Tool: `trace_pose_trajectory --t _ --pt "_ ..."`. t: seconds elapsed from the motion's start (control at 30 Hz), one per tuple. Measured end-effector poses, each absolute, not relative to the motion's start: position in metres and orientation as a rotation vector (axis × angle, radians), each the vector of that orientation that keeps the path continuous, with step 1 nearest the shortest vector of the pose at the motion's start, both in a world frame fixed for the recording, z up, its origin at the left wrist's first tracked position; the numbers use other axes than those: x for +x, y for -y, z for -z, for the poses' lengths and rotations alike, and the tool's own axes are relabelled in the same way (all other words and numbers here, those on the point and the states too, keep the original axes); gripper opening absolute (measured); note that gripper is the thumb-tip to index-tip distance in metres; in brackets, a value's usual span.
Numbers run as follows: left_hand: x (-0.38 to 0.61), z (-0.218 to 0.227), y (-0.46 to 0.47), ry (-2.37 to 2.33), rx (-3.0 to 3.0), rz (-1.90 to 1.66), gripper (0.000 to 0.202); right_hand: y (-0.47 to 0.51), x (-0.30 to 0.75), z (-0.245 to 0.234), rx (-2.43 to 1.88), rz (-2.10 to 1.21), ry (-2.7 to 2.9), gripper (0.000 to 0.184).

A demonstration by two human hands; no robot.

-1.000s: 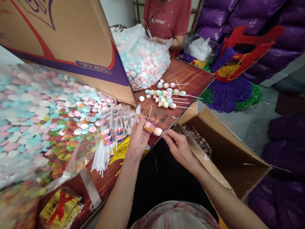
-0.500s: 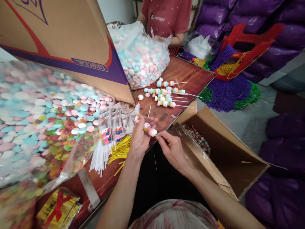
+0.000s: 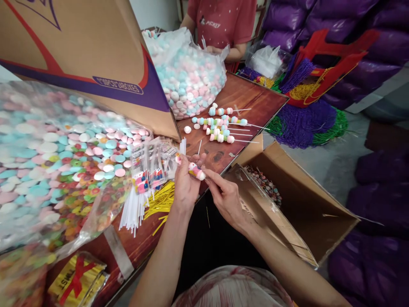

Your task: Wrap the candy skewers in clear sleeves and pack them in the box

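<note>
My left hand (image 3: 185,181) is closed around a candy skewer (image 3: 195,170) with pink and white pieces, held over the near edge of the wooden table (image 3: 255,100). My right hand (image 3: 225,196) pinches the skewer's stick end just right of the last candy. Small printed clear bags (image 3: 150,164), white sticks (image 3: 134,211) and yellow twist ties (image 3: 161,200) lie just left of my left hand. Finished skewers (image 3: 223,125) lie further back on the table.
A large clear bag of pastel and ring candies (image 3: 54,162) fills the left. A cardboard box flap (image 3: 89,55) leans above it. Another candy bag (image 3: 188,79) sits in front of a person in a red shirt (image 3: 223,21). An open carton (image 3: 297,200) stands at the right.
Both hands drew slightly closer together and toward the table; the skewer slid further into my left hand, leaving less of it showing.
</note>
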State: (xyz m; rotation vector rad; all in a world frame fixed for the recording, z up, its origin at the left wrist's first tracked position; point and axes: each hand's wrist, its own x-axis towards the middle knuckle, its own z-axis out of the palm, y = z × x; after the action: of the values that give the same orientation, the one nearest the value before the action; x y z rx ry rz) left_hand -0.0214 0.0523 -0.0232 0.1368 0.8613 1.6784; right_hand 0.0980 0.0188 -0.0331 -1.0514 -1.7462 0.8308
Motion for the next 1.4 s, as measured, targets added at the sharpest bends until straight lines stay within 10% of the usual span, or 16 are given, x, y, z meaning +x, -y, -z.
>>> trace_pose_trajectory --t 0.27,0.63,1.07,1.4 --pt "-0.010 0.017 -0.052 -0.925 0.015 -1.711 0.029 -0.010 0.099 0.042 -1.217 -0.480 2.089 0.042" --pt "-0.010 0.024 -0.049 -0.909 0.215 -1.575 0.031 -0.029 0.098 0.028 -1.145 -1.685 1.149 0.043" --pt "-0.013 0.016 -0.046 -0.998 0.155 -1.540 0.038 -0.021 0.108 0.045 -1.259 -0.312 2.089 0.035" --pt "-0.009 0.020 -0.048 -0.962 0.219 -1.585 0.036 -0.023 0.107 0.023 -1.171 -1.291 1.593 0.026"
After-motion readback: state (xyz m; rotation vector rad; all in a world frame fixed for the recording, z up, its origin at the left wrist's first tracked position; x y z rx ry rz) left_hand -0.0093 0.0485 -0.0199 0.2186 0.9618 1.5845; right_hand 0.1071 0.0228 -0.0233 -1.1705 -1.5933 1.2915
